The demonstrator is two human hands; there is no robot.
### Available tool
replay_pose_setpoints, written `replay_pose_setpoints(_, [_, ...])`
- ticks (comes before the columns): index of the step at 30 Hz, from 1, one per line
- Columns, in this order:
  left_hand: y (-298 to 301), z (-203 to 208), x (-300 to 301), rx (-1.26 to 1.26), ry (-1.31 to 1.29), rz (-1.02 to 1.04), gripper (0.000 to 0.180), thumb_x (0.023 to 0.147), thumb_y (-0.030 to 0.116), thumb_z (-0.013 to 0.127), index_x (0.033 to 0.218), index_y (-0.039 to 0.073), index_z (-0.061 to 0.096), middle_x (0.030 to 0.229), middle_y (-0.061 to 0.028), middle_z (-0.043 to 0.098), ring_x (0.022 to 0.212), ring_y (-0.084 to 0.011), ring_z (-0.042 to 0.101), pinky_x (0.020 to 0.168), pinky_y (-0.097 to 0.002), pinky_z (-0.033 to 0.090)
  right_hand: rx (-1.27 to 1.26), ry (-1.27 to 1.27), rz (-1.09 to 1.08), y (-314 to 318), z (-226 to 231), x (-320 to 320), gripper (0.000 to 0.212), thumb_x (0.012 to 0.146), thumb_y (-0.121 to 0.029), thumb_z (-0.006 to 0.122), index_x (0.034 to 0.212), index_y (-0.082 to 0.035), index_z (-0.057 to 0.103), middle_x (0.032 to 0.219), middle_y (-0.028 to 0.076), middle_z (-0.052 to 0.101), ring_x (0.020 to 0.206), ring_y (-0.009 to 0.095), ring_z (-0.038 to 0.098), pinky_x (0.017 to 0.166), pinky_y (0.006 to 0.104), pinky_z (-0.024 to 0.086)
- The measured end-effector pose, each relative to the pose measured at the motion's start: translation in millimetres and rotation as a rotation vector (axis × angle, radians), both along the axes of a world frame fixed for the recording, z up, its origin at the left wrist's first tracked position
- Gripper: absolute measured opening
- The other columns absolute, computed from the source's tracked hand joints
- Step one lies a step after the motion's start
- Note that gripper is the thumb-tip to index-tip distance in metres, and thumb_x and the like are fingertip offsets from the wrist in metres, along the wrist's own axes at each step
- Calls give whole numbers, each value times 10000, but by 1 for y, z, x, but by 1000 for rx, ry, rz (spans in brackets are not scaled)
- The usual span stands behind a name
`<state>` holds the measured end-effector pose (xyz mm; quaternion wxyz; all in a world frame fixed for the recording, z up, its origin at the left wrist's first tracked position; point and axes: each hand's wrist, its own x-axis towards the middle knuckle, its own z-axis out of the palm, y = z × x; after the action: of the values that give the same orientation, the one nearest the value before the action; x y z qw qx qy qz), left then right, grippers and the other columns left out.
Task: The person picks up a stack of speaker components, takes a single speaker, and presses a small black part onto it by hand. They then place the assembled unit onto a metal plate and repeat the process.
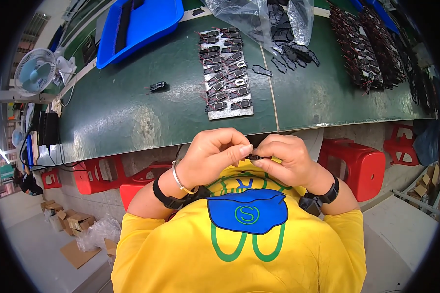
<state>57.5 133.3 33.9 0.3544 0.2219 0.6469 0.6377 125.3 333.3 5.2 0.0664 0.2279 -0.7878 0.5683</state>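
Just past the table's front edge, over my lap, my left hand (214, 155) and my right hand (287, 158) meet in front of my chest. Both are closed in a pinch on a small black part (254, 157), mostly hidden by the fingertips. Beyond them on the green table lies a light metal plate (217, 115) with two columns of small black modules (217, 106), which look like little speakers with thin red wires. One similar black piece with a red wire (158, 87) lies alone to the left. Right of the plate is a flat black frame (262, 71).
A blue tray (105, 53) stands at the far left of the green table (176, 115). A clear plastic bag (249, 22) spills several black frames (298, 52). Rows of wired modules (364, 53) lie far right. Red stools (359, 168) and a white fan (35, 72) are nearby.
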Motion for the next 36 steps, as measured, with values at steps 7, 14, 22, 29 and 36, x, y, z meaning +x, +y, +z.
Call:
replay_pose_setpoints(7, [0, -3, 1, 18, -54, 4, 86, 858, 62, 609, 878, -20, 588, 783, -36, 583, 692, -83, 543, 631, -212, 448, -1, -34, -5, 1, 0, 2, 114, 714, -16, 675, 791, 8, 594, 729, 116, 598, 619, 242, 586, 543, 304, 457])
replay_pose_setpoints(14, [2, -1, 1, 80, 384, -31, 149, 774, 63, 698, 862, -8, 601, 831, -55, 598, 697, -112, 577, 621, -236, 466, 35, 24, -9, 1, 3, 2, 113, 710, -25, 674, 778, 2, 588, 705, 112, 580, 596, 255, 575, 519, 316, 449])
replay_pose_setpoints(22, [1, -5, -5, 53, 790, -144, 133, 714, 22, 723, 809, 18, 630, 783, -86, 634, 654, -171, 601, 553, -298, 471, 97, 138, -29, -1, 4, 2, 137, 677, -7, 676, 789, 3, 597, 708, 113, 587, 591, 257, 584, 505, 310, 459])
replay_pose_setpoints(29, [-4, -10, -5, 210, 579, -17, 128, 713, -8, 710, 819, 7, 640, 753, -94, 630, 657, -174, 587, 571, -278, 451, -6, 95, -106, -7, 11, -1, 172, 681, -13, 700, 832, 7, 621, 738, 114, 612, 609, 234, 600, 520, 295, 472])
replay_pose_setpoints(36, [-6, -23, -3, 269, 433, 90, 156, 722, -5, 707, 860, -9, 633, 822, -109, 622, 709, -176, 572, 632, -274, 453, -34, 126, -118, -8, 14, -6, 183, 688, -23, 717, 845, 7, 629, 751, 113, 624, 611, 226, 604, 520, 290, 472])
